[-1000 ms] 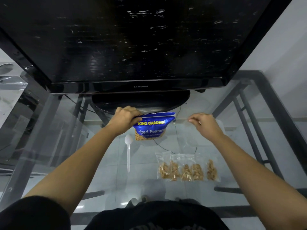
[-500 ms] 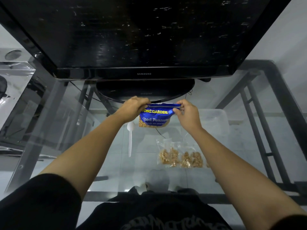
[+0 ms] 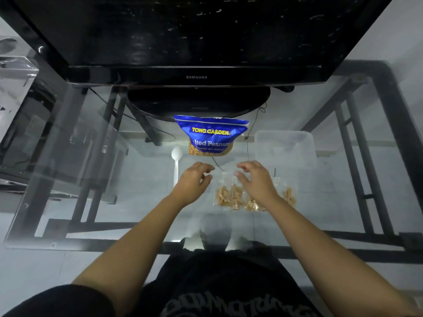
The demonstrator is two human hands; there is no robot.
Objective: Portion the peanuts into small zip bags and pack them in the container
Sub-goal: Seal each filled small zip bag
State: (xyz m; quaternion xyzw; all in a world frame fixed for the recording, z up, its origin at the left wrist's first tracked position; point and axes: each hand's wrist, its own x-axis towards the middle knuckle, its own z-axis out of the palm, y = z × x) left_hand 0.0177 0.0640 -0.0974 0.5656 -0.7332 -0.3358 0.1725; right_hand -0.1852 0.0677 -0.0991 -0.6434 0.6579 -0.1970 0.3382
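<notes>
The blue Tong Garden salted peanuts bag (image 3: 210, 135) stands on the glass table (image 3: 96, 170) with no hand on it. Several small clear zip bags with peanuts (image 3: 230, 195) lie in a row nearer me. My left hand (image 3: 194, 181) hovers just left of them, fingers loosely curled and holding nothing. My right hand (image 3: 255, 179) hangs over the row with relaxed fingers, covering the middle bags. A clear plastic container (image 3: 285, 148) sits to the right of the peanut bag. A white plastic spoon (image 3: 176, 162) lies left of the bag.
A black Samsung TV (image 3: 196, 42) on its round stand (image 3: 199, 101) fills the far half of the table. The black metal table frame (image 3: 370, 143) shows through the glass. A thin cable (image 3: 247, 143) runs down beside the peanut bag.
Both hands have let go of the blue peanut bag's top and drawn back toward me, coming down over the row of small filled zip bags.
</notes>
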